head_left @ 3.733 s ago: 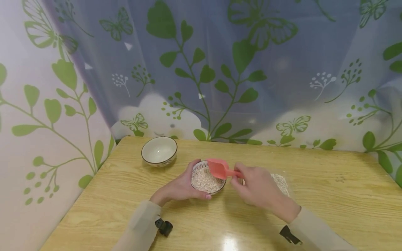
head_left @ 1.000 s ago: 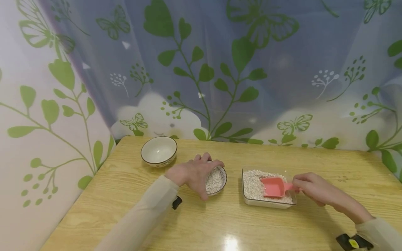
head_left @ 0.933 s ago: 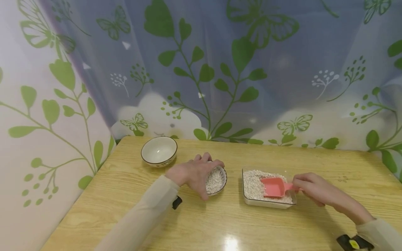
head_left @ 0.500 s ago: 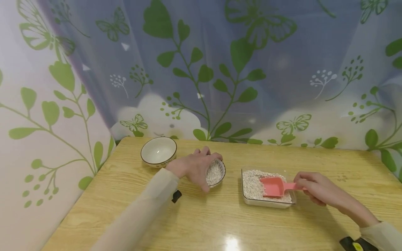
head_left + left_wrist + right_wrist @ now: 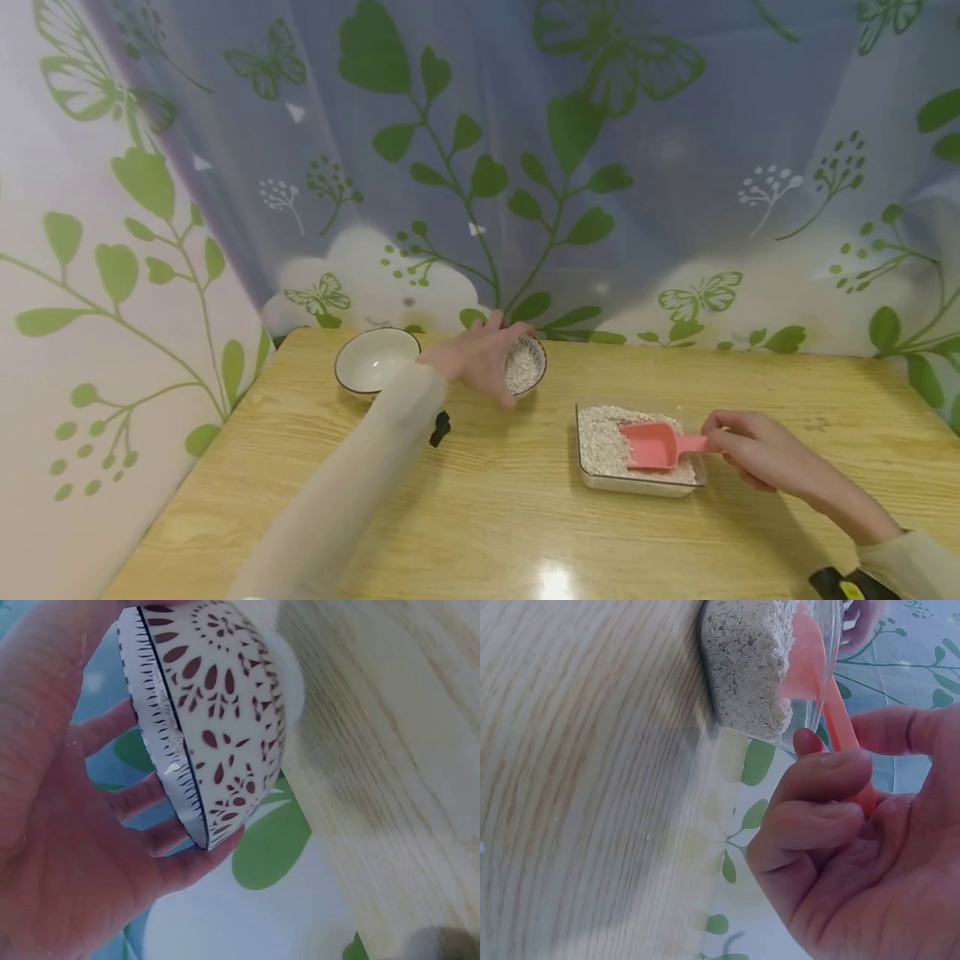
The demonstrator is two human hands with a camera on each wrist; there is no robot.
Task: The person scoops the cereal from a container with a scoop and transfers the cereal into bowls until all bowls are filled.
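Observation:
My left hand grips a small patterned bowl by its rim near the back edge of the table. Pale rolled oats lie in it. The left wrist view shows the thumb on one side of the rim and fingers on the other; whether the foot touches the wood I cannot tell. On the right, my right hand pinches the handle of a pink scoop. Its blade rests on the oats in a clear rectangular container, and the curled fingers show in the right wrist view.
A larger white bowl with a dark rim stands at the back left, partly covered by my left forearm. The wooden table ends at a leaf-printed curtain behind and another at the left.
Earlier the scoop was over the small bowl; now it lies in the container's oats. During the last half second my left hand has carried the bowl toward the table's back edge.

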